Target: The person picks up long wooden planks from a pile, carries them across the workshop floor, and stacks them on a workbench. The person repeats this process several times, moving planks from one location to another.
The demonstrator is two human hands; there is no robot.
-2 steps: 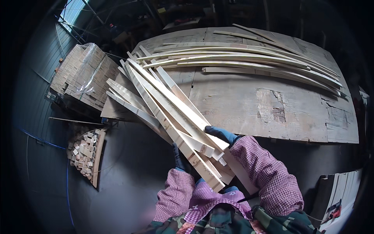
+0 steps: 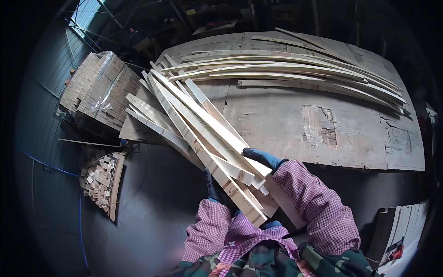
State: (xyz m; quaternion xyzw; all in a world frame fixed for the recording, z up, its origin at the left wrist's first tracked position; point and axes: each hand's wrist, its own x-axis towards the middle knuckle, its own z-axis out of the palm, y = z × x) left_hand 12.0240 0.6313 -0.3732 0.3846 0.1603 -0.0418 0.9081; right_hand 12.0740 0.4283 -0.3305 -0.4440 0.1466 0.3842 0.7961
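A loose bundle of long, pale wooden strips [image 2: 208, 121] slants from the far left of the table to just in front of my body, its near ends fanned and uneven. My right hand [image 2: 264, 158], in a blue and black glove, grips the bundle's right side near those ends. On the left side, my left hand [image 2: 213, 187], in a dark glove, holds the strips from beside and below; its thumb points up and the other fingers are hidden under the wood. Checked pink sleeves cover both forearms.
The strips' far ends rest on a worn wooden table [image 2: 272, 124]. More long strips [image 2: 295, 69] lie across its back. At left stands a wrapped stack of wood pieces [image 2: 97, 85], with a heap of short offcuts [image 2: 98, 182] nearer. White boards [image 2: 404, 226] stand at lower right.
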